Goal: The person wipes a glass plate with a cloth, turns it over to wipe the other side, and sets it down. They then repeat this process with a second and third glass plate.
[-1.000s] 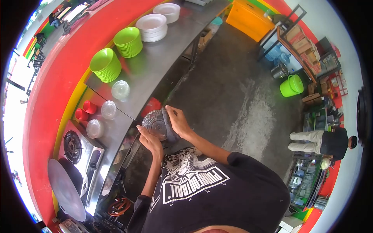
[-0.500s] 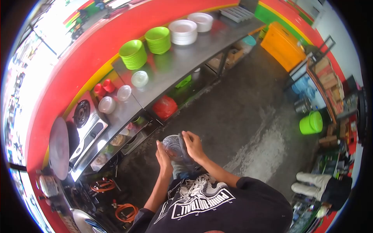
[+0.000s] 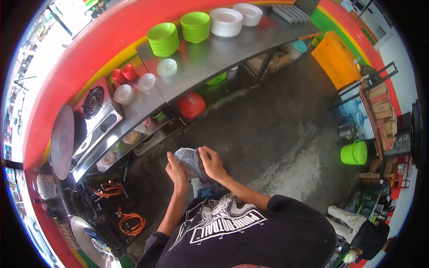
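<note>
A clear, ridged glass bowl is held in front of my body, between both hands. My left hand grips its left side, thumb and fingers along the rim. A dark grey cloth is pressed against the bowl's right side by my right hand, whose fingers are closed around it. Similar clear bowls stand on the steel counter ahead: one near the green stacks, another and a third nearer the stove.
Green bowl stacks and white plate stacks line the steel counter. Two red cups sit beside the stove. A green bucket and an orange box stand right. Another person is at lower right.
The head view has shifted, so the counter appears higher in the picture. Both hands still hold the bowl and cloth, now a little further left in view.
</note>
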`<action>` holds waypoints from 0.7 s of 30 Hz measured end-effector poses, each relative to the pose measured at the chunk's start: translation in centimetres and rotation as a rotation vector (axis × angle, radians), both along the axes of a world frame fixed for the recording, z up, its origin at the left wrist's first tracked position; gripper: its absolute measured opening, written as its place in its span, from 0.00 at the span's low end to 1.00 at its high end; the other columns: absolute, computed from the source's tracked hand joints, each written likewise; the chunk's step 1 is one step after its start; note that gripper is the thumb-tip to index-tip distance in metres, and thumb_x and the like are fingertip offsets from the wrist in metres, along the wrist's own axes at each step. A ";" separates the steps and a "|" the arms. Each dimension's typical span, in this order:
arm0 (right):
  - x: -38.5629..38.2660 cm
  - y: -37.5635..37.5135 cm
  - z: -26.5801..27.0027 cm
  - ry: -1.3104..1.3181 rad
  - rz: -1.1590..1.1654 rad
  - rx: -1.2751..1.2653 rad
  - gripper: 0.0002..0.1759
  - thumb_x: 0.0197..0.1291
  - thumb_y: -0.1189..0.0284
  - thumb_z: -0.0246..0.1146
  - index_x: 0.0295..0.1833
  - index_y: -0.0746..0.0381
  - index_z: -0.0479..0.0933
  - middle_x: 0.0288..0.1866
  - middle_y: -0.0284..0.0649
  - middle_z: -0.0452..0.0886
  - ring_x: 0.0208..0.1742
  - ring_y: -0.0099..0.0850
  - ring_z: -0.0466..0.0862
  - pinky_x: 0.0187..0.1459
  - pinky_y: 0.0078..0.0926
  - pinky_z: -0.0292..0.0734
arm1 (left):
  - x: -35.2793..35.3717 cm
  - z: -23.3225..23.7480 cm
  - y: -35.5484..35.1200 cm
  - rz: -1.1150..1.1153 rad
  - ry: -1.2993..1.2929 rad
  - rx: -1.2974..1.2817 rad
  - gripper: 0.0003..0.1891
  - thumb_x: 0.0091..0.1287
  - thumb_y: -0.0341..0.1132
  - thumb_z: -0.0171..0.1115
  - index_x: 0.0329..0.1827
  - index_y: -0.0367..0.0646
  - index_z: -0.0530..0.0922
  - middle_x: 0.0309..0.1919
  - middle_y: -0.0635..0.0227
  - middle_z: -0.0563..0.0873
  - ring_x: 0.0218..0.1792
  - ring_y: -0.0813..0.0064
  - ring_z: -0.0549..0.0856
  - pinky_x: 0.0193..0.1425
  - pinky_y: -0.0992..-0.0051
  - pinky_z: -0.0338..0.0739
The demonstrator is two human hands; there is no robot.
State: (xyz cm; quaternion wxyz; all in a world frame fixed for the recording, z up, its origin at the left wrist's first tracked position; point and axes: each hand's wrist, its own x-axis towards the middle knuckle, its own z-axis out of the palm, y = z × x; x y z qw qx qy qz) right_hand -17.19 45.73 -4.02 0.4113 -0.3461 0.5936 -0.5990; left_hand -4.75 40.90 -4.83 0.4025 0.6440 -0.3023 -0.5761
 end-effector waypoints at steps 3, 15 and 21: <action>-0.2 -1.0 -0.2 -0.012 -0.044 0.001 0.21 0.80 0.64 0.54 0.31 0.62 0.68 0.24 0.24 0.60 0.29 0.13 0.59 0.28 0.24 0.57 | 0.2 0.4 -0.7 -0.093 0.078 0.024 0.29 0.78 0.64 0.48 0.26 0.50 0.70 0.17 0.77 0.72 0.17 0.81 0.72 0.21 0.78 0.66; 0.0 -8.8 1.5 0.186 0.216 -0.056 0.10 0.69 0.67 0.64 0.43 0.65 0.78 0.37 0.45 0.84 0.35 0.41 0.84 0.39 0.38 0.75 | -2.5 1.8 -9.0 -0.150 0.874 0.395 0.35 0.69 0.65 0.56 0.67 0.46 0.69 0.52 0.50 0.82 0.55 0.51 0.83 0.66 0.55 0.76; 1.8 -18.5 0.5 0.569 0.020 0.023 0.09 0.68 0.69 0.66 0.47 0.63 0.78 0.41 0.40 0.84 0.39 0.39 0.83 0.41 0.36 0.77 | -1.4 1.9 -16.3 -0.300 1.052 0.277 0.36 0.70 0.64 0.54 0.73 0.49 0.71 0.66 0.52 0.78 0.68 0.51 0.76 0.73 0.52 0.69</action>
